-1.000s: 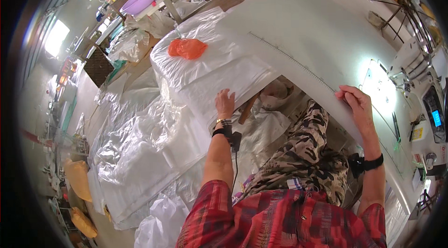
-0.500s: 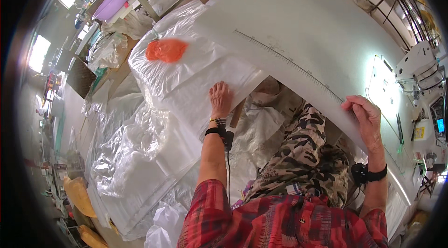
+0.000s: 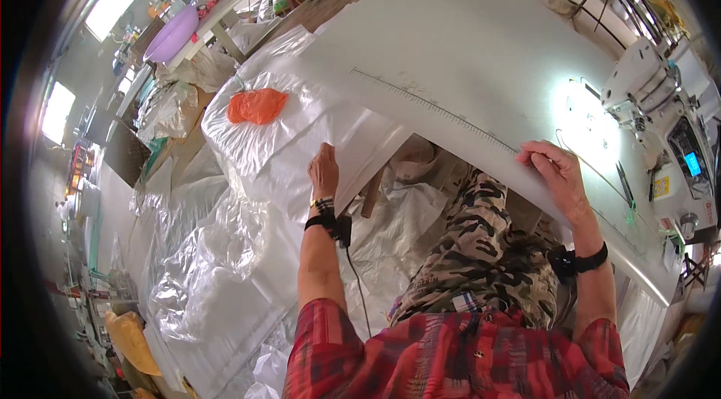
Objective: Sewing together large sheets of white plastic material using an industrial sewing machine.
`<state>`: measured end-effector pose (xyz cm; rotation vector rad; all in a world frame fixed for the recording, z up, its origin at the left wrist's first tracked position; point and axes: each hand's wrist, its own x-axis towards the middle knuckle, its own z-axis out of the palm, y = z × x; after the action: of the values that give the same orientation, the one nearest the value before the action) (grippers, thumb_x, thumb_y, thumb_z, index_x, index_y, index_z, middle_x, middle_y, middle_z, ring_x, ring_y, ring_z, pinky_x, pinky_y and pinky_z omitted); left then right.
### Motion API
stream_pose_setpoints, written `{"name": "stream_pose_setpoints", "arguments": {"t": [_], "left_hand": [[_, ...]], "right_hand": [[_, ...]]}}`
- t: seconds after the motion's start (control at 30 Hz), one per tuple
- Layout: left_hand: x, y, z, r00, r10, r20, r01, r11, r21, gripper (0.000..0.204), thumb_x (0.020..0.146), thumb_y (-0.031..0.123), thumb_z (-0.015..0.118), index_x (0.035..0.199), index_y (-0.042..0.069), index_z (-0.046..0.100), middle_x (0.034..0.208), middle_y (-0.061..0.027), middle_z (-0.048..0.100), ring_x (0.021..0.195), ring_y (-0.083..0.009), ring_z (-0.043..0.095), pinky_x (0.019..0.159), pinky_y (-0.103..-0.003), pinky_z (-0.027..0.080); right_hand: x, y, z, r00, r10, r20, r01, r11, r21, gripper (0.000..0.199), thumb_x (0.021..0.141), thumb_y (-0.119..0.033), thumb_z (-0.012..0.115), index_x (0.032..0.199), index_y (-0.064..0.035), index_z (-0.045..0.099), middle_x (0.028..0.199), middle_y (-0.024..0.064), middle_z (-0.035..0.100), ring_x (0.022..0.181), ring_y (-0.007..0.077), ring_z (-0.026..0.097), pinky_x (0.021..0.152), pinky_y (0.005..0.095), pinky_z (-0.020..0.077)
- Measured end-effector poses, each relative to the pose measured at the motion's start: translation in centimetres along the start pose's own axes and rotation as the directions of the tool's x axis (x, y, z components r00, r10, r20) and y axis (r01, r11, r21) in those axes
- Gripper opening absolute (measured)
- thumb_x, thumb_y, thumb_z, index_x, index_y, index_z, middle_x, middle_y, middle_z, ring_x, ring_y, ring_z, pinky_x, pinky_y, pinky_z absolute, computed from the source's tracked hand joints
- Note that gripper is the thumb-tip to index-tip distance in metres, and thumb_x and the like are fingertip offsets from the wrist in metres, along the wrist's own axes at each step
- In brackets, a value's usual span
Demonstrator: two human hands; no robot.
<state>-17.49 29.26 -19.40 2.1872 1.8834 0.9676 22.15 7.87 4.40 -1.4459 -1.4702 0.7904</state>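
Observation:
My left hand (image 3: 324,171) is turned on edge over the white plastic sheeting (image 3: 278,151) left of the table; its fingers point away and are mostly hidden. An orange plastic bag (image 3: 257,106) lies on the same sheeting, farther off. At the near edge of the pale grey tabletop (image 3: 466,38), my right hand (image 3: 559,173) has bent fingers drawn together beside the end of the ruler scale (image 3: 435,107). Whatever they hold, if anything, does not show. To the right stands a white sewing machine (image 3: 653,91) with a bright lamp and a lit blue display.
Crumpled clear plastic (image 3: 203,279) spreads down the left side. Dark scissors or snips (image 3: 625,182) and green thread (image 3: 632,213) lie near the machine. A purple basin (image 3: 171,34) sits on a bench at the back left. A metal thread stand (image 3: 616,1) rises at the far right.
My left hand has shifted left over the sheeting and turned onto its edge. My right hand stays by the table edge, its fingers drawn in. The whole view has shifted slightly.

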Motion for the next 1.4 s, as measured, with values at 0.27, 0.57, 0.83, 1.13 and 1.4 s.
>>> {"name": "stream_pose_setpoints", "arguments": {"t": [0.27, 0.57, 0.83, 1.13, 1.4], "left_hand": [[-13.6, 8.1, -4.8, 0.912, 0.294, 0.287, -0.186, 0.918, -0.351, 0.008, 0.092, 0.010, 0.050, 0.088, 0.005, 0.054, 0.075, -0.0199, 0.058, 0.074, -0.0429, 0.057, 0.062, -0.048, 0.045], [-20.5, 18.6, -19.7, 0.715, 0.392, 0.579, 0.078, 0.778, -0.624, 0.005, 0.089, 0.004, 0.055, 0.087, 0.000, 0.058, 0.073, -0.0164, 0.059, 0.067, -0.0354, 0.060, 0.060, -0.036, 0.046], [-16.9, 17.8, -29.5, 0.089, 0.399, 0.913, 0.395, 0.827, -0.400, 0.010, 0.088, 0.006, 0.062, 0.095, 0.000, 0.065, 0.073, -0.0052, 0.065, 0.070, -0.0109, 0.062, 0.065, -0.027, 0.049], [-16.1, 25.2, -13.1, 0.487, 0.639, 0.596, 0.245, 0.555, -0.795, 0.028, 0.089, 0.016, 0.065, 0.111, -0.001, 0.059, 0.103, -0.0090, 0.065, 0.098, -0.0162, 0.063, 0.082, -0.030, 0.051], [-19.4, 31.5, -7.5, 0.228, 0.707, 0.670, -0.147, 0.705, -0.694, 0.038, 0.076, 0.029, 0.077, 0.094, 0.003, 0.056, 0.080, -0.0060, 0.062, 0.075, -0.0196, 0.061, 0.070, -0.033, 0.048]], "right_hand": [[-1.0, 0.6, 0.8, 0.881, -0.458, 0.122, 0.449, 0.725, -0.522, 0.017, 0.085, -0.010, 0.064, 0.101, -0.0053, 0.065, 0.094, 0.0084, 0.066, 0.088, 0.0280, 0.061, 0.079, 0.0379, 0.0485], [-7.8, 6.1, 12.1, 0.625, -0.576, 0.526, 0.780, 0.486, -0.395, 0.027, 0.079, -0.020, 0.063, 0.106, -0.0130, 0.062, 0.103, 0.0051, 0.062, 0.102, 0.0233, 0.057, 0.102, 0.0425, 0.0355], [-8.5, 10.0, 5.3, 0.767, -0.560, 0.315, 0.639, 0.618, -0.458, 0.005, 0.076, -0.015, 0.056, 0.080, -0.0137, 0.060, 0.082, 0.0013, 0.058, 0.089, 0.0183, 0.058, 0.092, 0.0369, 0.0401], [-14.6, 3.5, 5.7, 0.783, -0.300, 0.545, 0.479, 0.850, -0.220, 0.013, 0.078, -0.019, 0.062, 0.074, -0.0074, 0.062, 0.076, 0.0086, 0.061, 0.077, 0.0294, 0.061, 0.074, 0.0399, 0.0473], [-22.9, 7.7, -1.8, 0.911, 0.263, 0.318, -0.152, 0.930, -0.333, 0.031, 0.089, -0.033, 0.058, 0.087, -0.0032, 0.065, 0.084, 0.0155, 0.064, 0.080, 0.0340, 0.062, 0.069, 0.0421, 0.0466]]}}
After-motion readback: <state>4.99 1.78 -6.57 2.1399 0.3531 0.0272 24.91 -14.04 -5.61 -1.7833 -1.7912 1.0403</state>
